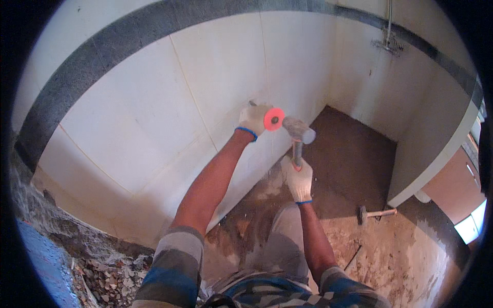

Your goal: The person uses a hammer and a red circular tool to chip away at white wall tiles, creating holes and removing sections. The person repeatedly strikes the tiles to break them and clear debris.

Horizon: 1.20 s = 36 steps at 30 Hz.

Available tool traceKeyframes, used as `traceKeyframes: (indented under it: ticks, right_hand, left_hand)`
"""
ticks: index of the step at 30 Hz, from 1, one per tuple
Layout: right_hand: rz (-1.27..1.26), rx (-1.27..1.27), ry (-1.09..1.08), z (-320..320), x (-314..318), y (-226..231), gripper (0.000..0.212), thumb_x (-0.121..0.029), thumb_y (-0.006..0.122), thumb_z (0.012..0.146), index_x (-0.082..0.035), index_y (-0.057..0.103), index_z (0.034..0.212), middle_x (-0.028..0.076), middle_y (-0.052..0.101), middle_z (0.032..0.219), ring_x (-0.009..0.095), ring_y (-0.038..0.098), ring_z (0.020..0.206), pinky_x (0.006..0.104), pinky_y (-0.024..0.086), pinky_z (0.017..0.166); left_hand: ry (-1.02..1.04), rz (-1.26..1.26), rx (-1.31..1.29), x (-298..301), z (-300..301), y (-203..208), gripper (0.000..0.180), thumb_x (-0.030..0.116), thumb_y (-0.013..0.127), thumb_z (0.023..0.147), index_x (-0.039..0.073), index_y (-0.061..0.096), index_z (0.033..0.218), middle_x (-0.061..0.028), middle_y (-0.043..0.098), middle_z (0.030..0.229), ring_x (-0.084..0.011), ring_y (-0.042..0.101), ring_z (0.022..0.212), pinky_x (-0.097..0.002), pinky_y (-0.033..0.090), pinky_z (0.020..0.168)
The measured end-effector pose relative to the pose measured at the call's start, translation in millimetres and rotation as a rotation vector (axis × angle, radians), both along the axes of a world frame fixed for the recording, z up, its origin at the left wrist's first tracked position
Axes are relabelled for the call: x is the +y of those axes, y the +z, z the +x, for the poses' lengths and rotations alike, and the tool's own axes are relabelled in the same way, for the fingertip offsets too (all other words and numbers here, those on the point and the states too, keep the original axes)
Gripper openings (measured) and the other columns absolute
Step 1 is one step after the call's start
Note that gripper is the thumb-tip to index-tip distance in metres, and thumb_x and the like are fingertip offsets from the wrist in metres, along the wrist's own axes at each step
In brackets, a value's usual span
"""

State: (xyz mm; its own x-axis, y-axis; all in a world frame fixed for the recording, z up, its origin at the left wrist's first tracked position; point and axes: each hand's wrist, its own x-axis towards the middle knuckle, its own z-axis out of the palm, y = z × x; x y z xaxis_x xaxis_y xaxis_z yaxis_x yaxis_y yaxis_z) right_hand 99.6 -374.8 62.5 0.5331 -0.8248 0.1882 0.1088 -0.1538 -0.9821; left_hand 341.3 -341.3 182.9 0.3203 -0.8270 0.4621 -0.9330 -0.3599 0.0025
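Note:
My gloved left hand (pixel 253 118) is wrapped round a chisel that has a round orange hand guard (pixel 268 123). The chisel's struck end faces right, and its shaft is hidden in the glove. Beside the hand, a small dark mark or hole (pixel 252 103) shows in the white tiled wall (pixel 221 66); whether the chisel's tip touches it I cannot tell. In my gloved right hand (pixel 299 180) is a short-handled club hammer (pixel 299 129). Its head sits just right of the chisel's end, with a narrow gap between them, slightly blurred.
Another hammer (pixel 362 215) with a wooden handle lies on the wet brown floor (pixel 354 164) at right. Broken rubble (pixel 115 280) is heaped at lower left below the wall's rough edge. A partition (pixel 431 143) and a brown cabinet (pixel 454 182) stand at right.

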Motion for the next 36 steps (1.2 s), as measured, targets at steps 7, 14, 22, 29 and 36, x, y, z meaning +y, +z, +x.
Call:
traceKeyframes:
  ticks: [7,14,22,29,36]
  right_hand:
    - [0.364,-0.621,-0.026,26.6,18.9,-4.1,0.021,-0.016,0.073,0.104,-0.007,0.065,0.086,-0.003,0.059,0.071,0.007,0.05,0.061,0.0322,0.041,0.051]
    - [-0.25,0.093,-0.044,23.1,-1.4,-18.9,0.031,-0.028,0.074,0.102,0.003,0.071,0.1,0.014,0.066,0.078,0.009,0.058,0.075,0.0391,0.055,0.073]
    - [0.193,-0.36,0.015,44.0,9.0,-29.1,0.037,-0.027,0.074,0.102,0.007,0.065,0.09,0.006,0.063,0.073,0.009,0.054,0.075,0.0396,0.048,0.066]
    - [-0.007,0.003,0.003,20.3,-7.1,-9.0,0.033,-0.025,0.072,0.104,0.0,0.062,0.085,0.0,0.057,0.072,0.008,0.049,0.069,0.0332,0.044,0.061]
    - [0.266,-0.453,0.038,32.2,15.4,7.7,0.028,-0.02,0.071,0.105,-0.006,0.062,0.083,-0.001,0.06,0.071,0.009,0.051,0.063,0.0325,0.043,0.056]
  left_hand:
    - [0.067,0.035,-0.021,-18.9,3.6,-4.1,0.026,0.033,0.063,0.099,0.013,0.073,0.112,-0.0147,0.078,0.118,-0.0384,0.075,0.109,-0.0532,0.058,0.093]
    - [-0.008,-0.039,-0.079,-17.2,4.2,0.2,0.028,0.036,0.064,0.1,0.015,0.074,0.116,-0.0147,0.078,0.119,-0.0381,0.075,0.109,-0.053,0.059,0.093]
    - [0.022,-0.031,0.019,-10.0,2.6,1.6,0.026,0.035,0.065,0.098,0.014,0.074,0.111,-0.016,0.078,0.117,-0.0406,0.077,0.105,-0.0537,0.061,0.087]
    - [-0.056,-0.073,-0.028,-6.2,5.2,5.9,0.026,0.034,0.064,0.098,0.013,0.074,0.111,-0.0158,0.079,0.116,-0.0415,0.077,0.104,-0.0536,0.062,0.085]
    - [0.075,0.003,0.004,-7.2,-1.5,3.1,0.026,0.035,0.064,0.099,0.015,0.074,0.113,-0.0138,0.079,0.118,-0.04,0.077,0.105,-0.0529,0.062,0.086]
